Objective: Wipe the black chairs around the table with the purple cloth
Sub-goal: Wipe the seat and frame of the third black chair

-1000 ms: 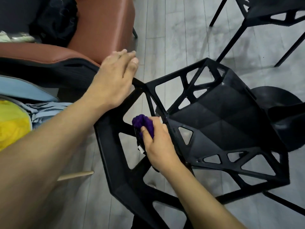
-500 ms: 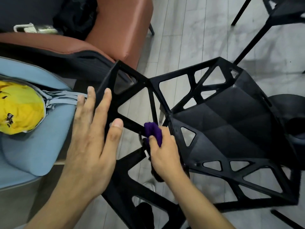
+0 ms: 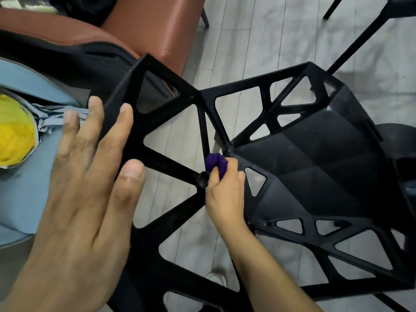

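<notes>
Left hand [image 3: 83, 199] nearest, at 8 o'clock: fingers straight and spread, on the backrest edge or just off it, can't tell. Probably steadying the black chair [image 3: 315, 167]. Right hand [image 3: 225, 194] at centre, fingers curled tight round the bunched purple cloth [image 3: 215, 162], pushed into the strut joint where backrest meets seat. It's likely balled up to fit that corner. Brown seat [image 3: 153, 25] at 11, second chair's leg [image 3: 360, 38] at 1.

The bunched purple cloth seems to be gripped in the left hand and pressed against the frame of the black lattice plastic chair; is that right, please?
Not quite. The head view shows the bunched purple cloth gripped in the right hand, not the left, and pressed against the frame of the black lattice plastic chair. The left hand has straight fingers and holds nothing.
</notes>
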